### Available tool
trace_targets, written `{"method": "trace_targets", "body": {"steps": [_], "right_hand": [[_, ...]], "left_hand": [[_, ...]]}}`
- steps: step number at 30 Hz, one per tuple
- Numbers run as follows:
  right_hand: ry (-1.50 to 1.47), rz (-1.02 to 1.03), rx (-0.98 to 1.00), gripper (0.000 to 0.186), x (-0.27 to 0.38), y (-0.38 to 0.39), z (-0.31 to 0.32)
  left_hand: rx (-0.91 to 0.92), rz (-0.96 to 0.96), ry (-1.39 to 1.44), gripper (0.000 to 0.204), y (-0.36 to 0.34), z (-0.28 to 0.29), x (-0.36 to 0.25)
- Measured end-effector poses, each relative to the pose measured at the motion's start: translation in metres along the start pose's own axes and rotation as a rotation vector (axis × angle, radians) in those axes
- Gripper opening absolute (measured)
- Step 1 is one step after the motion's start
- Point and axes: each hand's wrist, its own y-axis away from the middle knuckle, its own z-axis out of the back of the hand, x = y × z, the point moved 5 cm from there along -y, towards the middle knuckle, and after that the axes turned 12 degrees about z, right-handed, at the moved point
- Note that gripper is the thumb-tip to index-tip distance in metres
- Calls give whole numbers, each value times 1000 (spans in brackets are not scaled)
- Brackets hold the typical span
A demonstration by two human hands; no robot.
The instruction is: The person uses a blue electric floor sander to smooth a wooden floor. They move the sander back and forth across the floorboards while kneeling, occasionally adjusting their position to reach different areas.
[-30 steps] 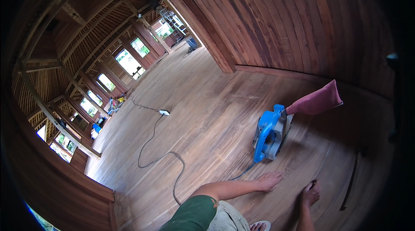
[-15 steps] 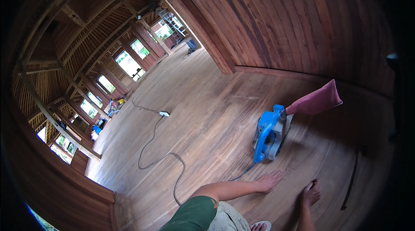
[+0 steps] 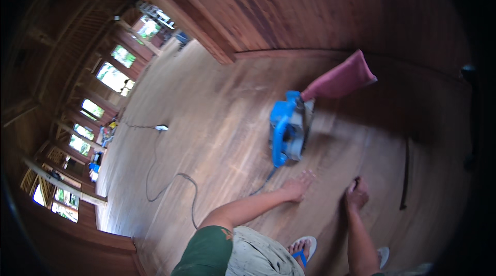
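Sander [image 3: 290,116] lies on the floor [image 3: 222,131] just beyond your left hand [image 3: 296,188], the nearer one, its long axis running away from you, with your left fingers apart while your right hand [image 3: 357,195] clutches a small dark thing [image 3: 356,181].

The power tool [image 3: 279,119] before me is bright blue and grey, the bag [image 3: 338,77] at its one o'clock dusky pink. The floor [image 3: 227,116] is pale brown with darker streaks; towards twelve I see the wall [image 3: 289,12], reddish brown, dark-striped. At seven there's a green sleeve [image 3: 204,250] with an orange motif [image 3: 226,233], at six pale, dark-smudged trousers [image 3: 261,253] and a whitish, blue-strapped sandal [image 3: 311,243].
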Motion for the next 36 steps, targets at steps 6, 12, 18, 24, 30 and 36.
{"method": "trace_targets", "body": {"steps": [6, 12, 18, 24, 30, 36], "right_hand": [[48, 9, -10, 10, 10, -7, 10], [22, 28, -36, 9, 16, -12, 15], [42, 12, -33, 9, 15, -10, 12], [16, 32, -57, 9, 15, -11, 13], [42, 24, -43, 10, 16, -11, 12], [48, 28, -57, 9, 17, -11, 13]], "left_hand": [[-61, 5, 59, 92, 6, 15, 5], [-162, 41, 107, 87, -3, 21, 17], [26, -14, 13, 91, -3, 16, 21], [-67, -43, -145, 94, 13, 9, -2], [-82, -150, -105, 95, 18, 4, -6], [-103, 106, 73, 93, 6, -7, 46]]}}
